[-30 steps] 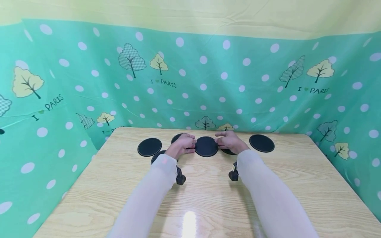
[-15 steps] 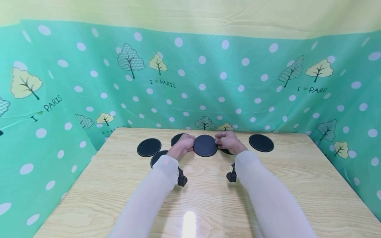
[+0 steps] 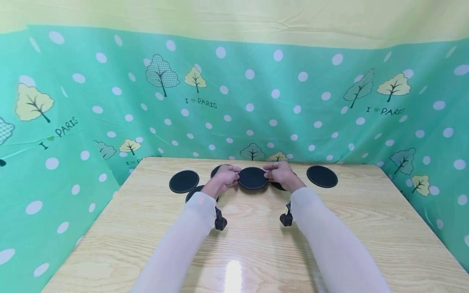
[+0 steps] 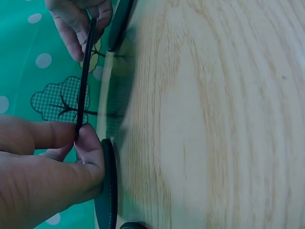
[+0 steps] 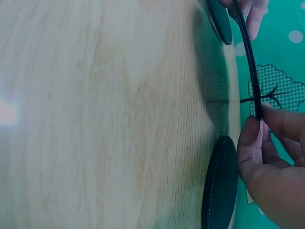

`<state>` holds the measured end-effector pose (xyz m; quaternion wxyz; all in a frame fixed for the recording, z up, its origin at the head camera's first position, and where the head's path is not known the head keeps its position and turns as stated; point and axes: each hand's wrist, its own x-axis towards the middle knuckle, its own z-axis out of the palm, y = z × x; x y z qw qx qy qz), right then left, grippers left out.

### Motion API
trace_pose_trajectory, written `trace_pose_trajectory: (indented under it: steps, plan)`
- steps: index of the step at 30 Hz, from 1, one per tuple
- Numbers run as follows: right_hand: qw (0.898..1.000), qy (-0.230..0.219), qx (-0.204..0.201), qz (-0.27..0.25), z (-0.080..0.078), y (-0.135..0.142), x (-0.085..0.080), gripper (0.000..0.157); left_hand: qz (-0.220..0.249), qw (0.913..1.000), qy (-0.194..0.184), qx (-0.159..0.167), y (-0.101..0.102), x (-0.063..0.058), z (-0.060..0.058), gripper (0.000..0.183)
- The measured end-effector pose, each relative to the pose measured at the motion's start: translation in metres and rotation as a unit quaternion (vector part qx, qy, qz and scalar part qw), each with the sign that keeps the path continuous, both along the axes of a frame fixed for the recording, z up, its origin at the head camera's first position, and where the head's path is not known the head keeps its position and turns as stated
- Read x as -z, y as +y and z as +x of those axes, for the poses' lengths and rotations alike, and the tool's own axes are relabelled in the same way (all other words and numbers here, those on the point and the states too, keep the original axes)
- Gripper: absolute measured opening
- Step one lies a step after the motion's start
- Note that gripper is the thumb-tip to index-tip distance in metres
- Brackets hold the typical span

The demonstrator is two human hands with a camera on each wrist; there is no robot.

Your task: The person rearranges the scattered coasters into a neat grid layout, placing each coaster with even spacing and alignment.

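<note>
A round black coaster point(image 3: 253, 178) is held between my two hands at the far side of the table. On its left edge, my left hand point(image 3: 227, 176) pinches it between thumb and fingers. The right hand point(image 3: 280, 173) pinches the opposite edge the same way. Both wrist views show the coaster point(image 4: 85, 81) edge-on and raised off the wood, with its shadow on the table. Beneath the right hand lies another black coaster point(image 3: 278, 186), partly hidden. Close to the left hand are two more, a far coaster point(image 3: 218, 169) and a nearer coaster point(image 3: 193, 193), both partly covered.
One black coaster point(image 3: 184, 181) lies at the far left and another coaster point(image 3: 322, 176) at the far right. The light wood table point(image 3: 253, 244) ends at a green dotted curtain point(image 3: 249, 89) behind and on both sides. Light glares near the table's front.
The coaster between my hands has tilted: its top now looks flatter and its near rim shows. Both hands keep their grip and shift only slightly. The other visible coasters stay put.
</note>
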<state>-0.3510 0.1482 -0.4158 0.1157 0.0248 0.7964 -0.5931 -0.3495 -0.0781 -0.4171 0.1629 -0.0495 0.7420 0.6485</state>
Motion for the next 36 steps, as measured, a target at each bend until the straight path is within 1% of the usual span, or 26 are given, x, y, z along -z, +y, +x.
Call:
trace_pose_trajectory:
  steps: [2, 5, 10, 19, 26, 31, 36]
  plan:
    - [1.000, 0.002, -0.002, 0.000, 0.000, 0.000, 0.000, 0.041, 0.004, 1.0000, 0.001, 0.001, -0.001, 0.000, 0.001, 0.039]
    - [1.000, 0.005, -0.014, 0.007, 0.002, 0.000, 0.001, 0.041, 0.007, 1.0000, 0.004, 0.002, -0.002, -0.001, 0.002, 0.040]
    - [0.999, 0.010, -0.032, 0.022, 0.006, 0.002, 0.002, 0.040, 0.002, 0.9999, 0.012, 0.007, -0.005, -0.004, 0.006, 0.041]
    - [0.999, 0.022, -0.041, 0.025, 0.014, 0.003, -0.001, 0.037, -0.002, 0.9995, 0.025, 0.018, -0.009, -0.009, 0.015, 0.041]
    - [0.996, 0.043, -0.054, 0.060, 0.020, 0.005, -0.004, 0.035, -0.002, 0.9994, 0.027, 0.022, -0.012, -0.008, 0.021, 0.040]
    - [0.995, 0.052, -0.063, 0.061, 0.026, 0.005, -0.005, 0.035, -0.002, 0.9993, 0.025, 0.029, -0.013, -0.008, 0.027, 0.041]
    - [0.994, 0.053, -0.075, 0.063, 0.030, 0.006, -0.005, 0.036, -0.007, 0.9988, 0.031, 0.037, -0.012, -0.007, 0.033, 0.040]
